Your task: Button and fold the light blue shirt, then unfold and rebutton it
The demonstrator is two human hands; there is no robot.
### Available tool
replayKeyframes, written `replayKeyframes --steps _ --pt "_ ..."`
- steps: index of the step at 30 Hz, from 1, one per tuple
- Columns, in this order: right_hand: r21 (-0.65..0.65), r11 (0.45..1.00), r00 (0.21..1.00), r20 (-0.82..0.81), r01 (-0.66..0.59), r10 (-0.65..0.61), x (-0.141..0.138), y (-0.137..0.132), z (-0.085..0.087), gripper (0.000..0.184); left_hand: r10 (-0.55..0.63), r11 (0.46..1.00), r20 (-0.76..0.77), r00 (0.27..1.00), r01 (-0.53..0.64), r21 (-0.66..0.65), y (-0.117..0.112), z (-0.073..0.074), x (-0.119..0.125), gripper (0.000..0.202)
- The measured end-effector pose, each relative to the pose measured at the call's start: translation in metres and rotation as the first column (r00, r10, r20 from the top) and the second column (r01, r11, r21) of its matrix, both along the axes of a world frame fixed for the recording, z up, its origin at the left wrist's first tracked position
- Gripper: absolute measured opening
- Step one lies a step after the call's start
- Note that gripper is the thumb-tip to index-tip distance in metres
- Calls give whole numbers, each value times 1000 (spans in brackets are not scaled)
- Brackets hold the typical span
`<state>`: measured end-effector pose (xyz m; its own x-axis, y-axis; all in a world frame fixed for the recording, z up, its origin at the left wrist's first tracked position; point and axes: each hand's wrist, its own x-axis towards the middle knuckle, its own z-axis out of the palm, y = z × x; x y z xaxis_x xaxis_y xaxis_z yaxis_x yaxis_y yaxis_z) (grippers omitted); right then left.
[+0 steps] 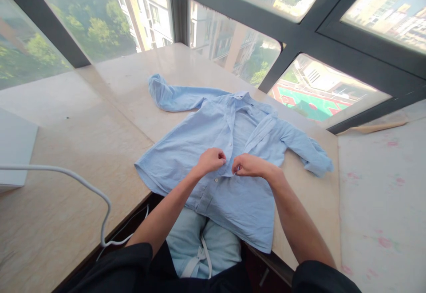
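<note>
A light blue button-up shirt point(186, 146) lies spread front side up, its collar point(241, 95) toward the windows and its hem hanging over the near edge. The upper front is parted, while lower down the two front edges meet. My left hand point(213, 160) is closed in a pinch on the left front edge, just below a small white button point(230, 144). Close beside it, my right hand point(244, 165) pinches the other front edge. Another button point(216, 180) shows below my hands. What lies between my fingertips is mostly hidden.
The shirt rests on a beige stone-like ledge point(100, 151) under grey-framed windows. A white cable point(83, 180) curves across the left side, near a white box-like object point(15, 146). Flowered wallpaper point(382, 195) covers the wall at right.
</note>
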<state>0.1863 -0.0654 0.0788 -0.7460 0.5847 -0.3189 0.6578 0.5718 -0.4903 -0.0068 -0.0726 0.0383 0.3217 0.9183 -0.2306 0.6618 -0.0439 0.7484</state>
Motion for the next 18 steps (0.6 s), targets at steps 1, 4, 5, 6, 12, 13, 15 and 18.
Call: replayKeyframes --steps 1,4,5,6,12,13,15,18 --pt "51 999 1000 -9 2 -2 -4 2 -4 27 3 1000 17 1000 -3 -1 0 -1 0 16" --pt "239 971 999 -51 18 -6 -13 3 -17 23 4 1000 37 999 -4 4 -1 -4 -2 18" --pt "290 957 998 -62 21 -4 -14 2 -22 22 7 1000 29 1000 -7 4 -1 -4 -1 18" --pt "334 942 997 -74 27 -2 -14 0 -27 20 12 1000 18 1000 -12 2 -1 -4 -1 18" --pt "491 853 963 -267 176 -44 -2 -23 -57 21 58 998 45 997 -58 -19 -3 -5 4 14" --pt "498 841 952 -301 212 -62 -1 -28 -61 22 62 998 61 996 -61 -22 -2 -6 4 13" --pt "508 814 928 -361 282 -96 -1 -34 -68 22 60 998 101 993 -58 -24 -2 -9 2 12" --pt "525 778 904 -410 344 -123 -3 -39 -75 22 51 999 190 980 -48 -20 -2 -15 -1 9"
